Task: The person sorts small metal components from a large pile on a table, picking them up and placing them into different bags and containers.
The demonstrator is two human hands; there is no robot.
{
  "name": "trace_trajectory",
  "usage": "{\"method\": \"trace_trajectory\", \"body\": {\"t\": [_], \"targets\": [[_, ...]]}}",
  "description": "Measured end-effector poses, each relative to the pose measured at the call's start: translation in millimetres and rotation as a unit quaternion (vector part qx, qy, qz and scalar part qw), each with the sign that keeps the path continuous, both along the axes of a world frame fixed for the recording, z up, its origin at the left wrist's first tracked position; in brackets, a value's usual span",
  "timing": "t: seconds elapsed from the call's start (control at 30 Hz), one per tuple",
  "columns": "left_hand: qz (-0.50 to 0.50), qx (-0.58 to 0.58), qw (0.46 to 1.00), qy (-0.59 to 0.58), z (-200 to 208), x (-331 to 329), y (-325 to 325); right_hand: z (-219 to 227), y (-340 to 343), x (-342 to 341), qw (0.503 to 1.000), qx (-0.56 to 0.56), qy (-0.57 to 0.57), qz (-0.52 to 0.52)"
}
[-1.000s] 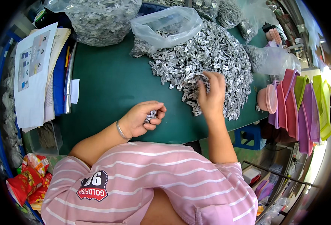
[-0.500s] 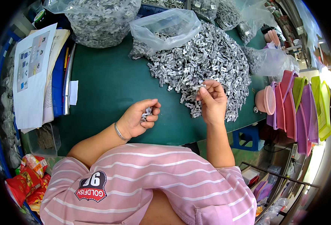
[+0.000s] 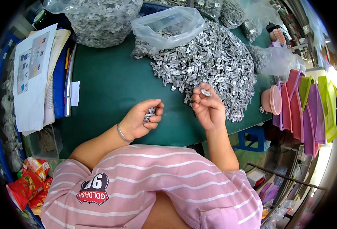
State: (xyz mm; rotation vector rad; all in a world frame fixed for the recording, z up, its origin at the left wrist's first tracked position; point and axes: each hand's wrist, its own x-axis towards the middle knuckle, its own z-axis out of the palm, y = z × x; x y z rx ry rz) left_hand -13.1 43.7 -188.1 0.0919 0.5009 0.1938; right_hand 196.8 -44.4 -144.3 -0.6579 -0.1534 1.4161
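Note:
My left hand [image 3: 143, 117] is curled round several small silvery metal pieces [image 3: 149, 114], which show between its fingers and palm. Held at the fingertips of my right hand [image 3: 209, 107] is one small silvery metal piece [image 3: 205, 92], with the palm turned partly up. Just beyond that hand spreads a large heap of the same loop-shaped metal pieces [image 3: 214, 53] on the green table [image 3: 103, 72]. An open clear plastic bag [image 3: 168, 28] lies at the heap's far left, with more pieces in its mouth.
Full plastic bags [image 3: 103, 28] of metal pieces stand along the far side. Papers and folders [image 3: 34, 76] lie at the left edge. To the right are a pink cup [image 3: 269, 100] and purple, pink and green plastic bins [image 3: 304, 110]. A blue stool [image 3: 252, 139] stands below the table.
My right hand has drawn slightly left and turned its palm upward, bringing the metal piece at its fingertips into clear view. My left hand has stayed almost still.

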Motion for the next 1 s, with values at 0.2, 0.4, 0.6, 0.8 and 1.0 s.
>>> {"method": "trace_trajectory", "body": {"t": [0.2, 0.4, 0.6, 0.8, 1.0], "targets": [[0.002, 0.006, 1.0, -0.005, -1, -1, 0, 9, 11, 0, 0.969, -0.037, -0.246, -0.015], [0.0, 0.118, 0.992, 0.045, 12, 1, -4, -5, 12, -36, 0.792, -0.042, -0.607, 0.05], [-0.01, 0.127, 0.991, 0.032, 11, 2, -4, -7, 11, -46, 0.729, 0.032, -0.684, 0.016], [-0.014, 0.112, 0.993, 0.033, 9, 1, -3, -11, 11, -48, 0.736, 0.065, -0.674, -0.002], [-0.017, 0.115, 0.993, 0.037, 8, 2, -4, -13, 9, -50, 0.757, 0.07, -0.649, -0.01]]}}
